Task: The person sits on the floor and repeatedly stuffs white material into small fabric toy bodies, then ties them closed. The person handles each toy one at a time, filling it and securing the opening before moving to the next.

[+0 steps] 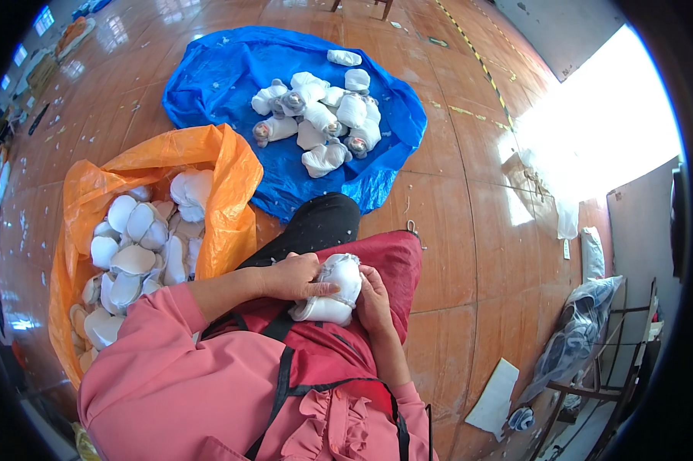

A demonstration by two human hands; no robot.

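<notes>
Over my lap, both hands hold a white padded, slipper-like piece (342,280) with some grey fuzzy trim along its upper side. My left hand (294,278) is closed on its left side, the thumb lying across the white surface. At the right edge, my right hand (373,298) pinches it with bent fingers. Beneath it is the dark red apron (392,265) over my legs. An orange woven sack (235,165) stands open at my left, holding several white and beige padded pieces (133,261). Ahead, several white bundles with grey fuzzy parts (321,117) lie heaped on a blue sheet (208,84).
Brown floor tiles (446,230) with white scraps surround me. A white sheet (494,398) and a clear plastic bag (580,326) of dark items lie by a metal rack (603,392) at the right. Yellow-black tape (481,65) runs across the floor near the bright doorway.
</notes>
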